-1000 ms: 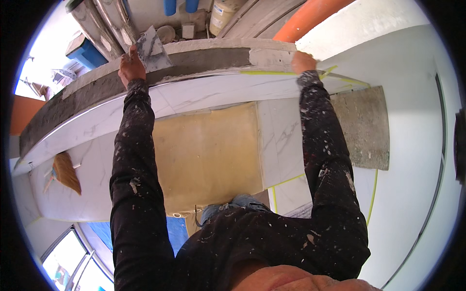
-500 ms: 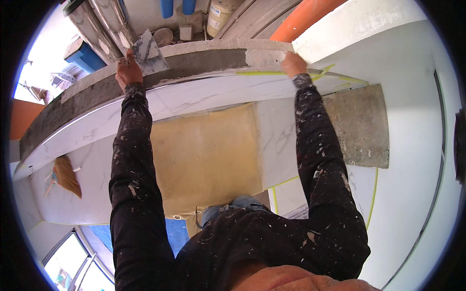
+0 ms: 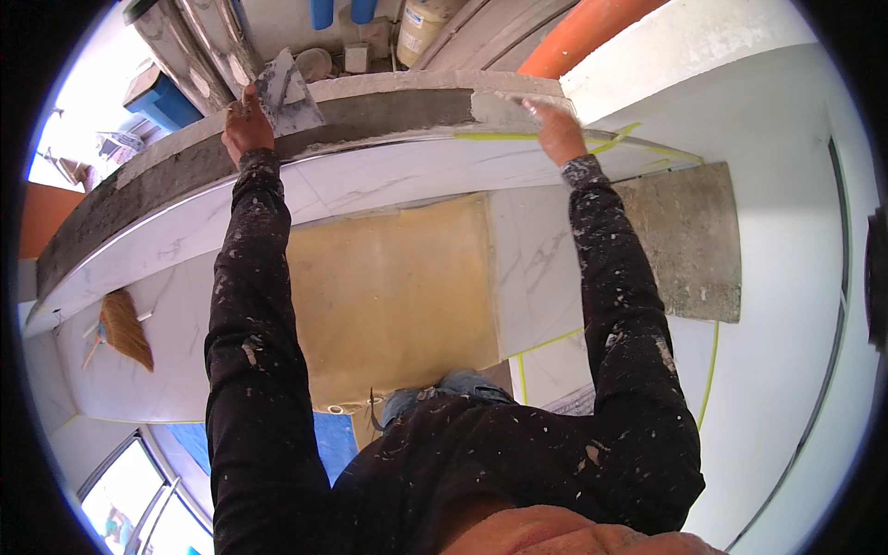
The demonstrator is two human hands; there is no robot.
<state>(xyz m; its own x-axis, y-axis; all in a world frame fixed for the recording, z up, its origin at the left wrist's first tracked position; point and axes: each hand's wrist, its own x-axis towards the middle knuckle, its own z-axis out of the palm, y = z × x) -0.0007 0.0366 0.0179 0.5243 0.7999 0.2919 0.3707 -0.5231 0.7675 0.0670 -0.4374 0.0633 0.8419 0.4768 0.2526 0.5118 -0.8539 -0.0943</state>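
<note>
My left hand (image 3: 247,129) is closed around a wide putty knife (image 3: 294,104); its flat metal blade is smeared with whitish paste and lies over the ledge. At the ledge's right part, my right hand (image 3: 561,132) is closed by a pale, freshly coated patch (image 3: 499,109). Something thin and dark shows at its fingertips, too small to name. Between the hands runs the curved top of the low wall (image 3: 398,113), dark grey along the middle with a paler far edge. Both my sleeves are black and spattered with paint.
Yellow-green tape (image 3: 499,137) edges the ledge near my right hand. Below are white marbled tiles (image 3: 370,176), a tan sheet (image 3: 398,287), a grey board (image 3: 689,240) and a broom head (image 3: 127,331). Beyond the wall stand metal pipes (image 3: 190,55), an orange pipe (image 3: 592,37) and a bucket (image 3: 421,32).
My right hand has turned and shifted slightly nearer to me, its fingers now pointing left over the pale patch. My left hand and the putty knife have hardly moved.
</note>
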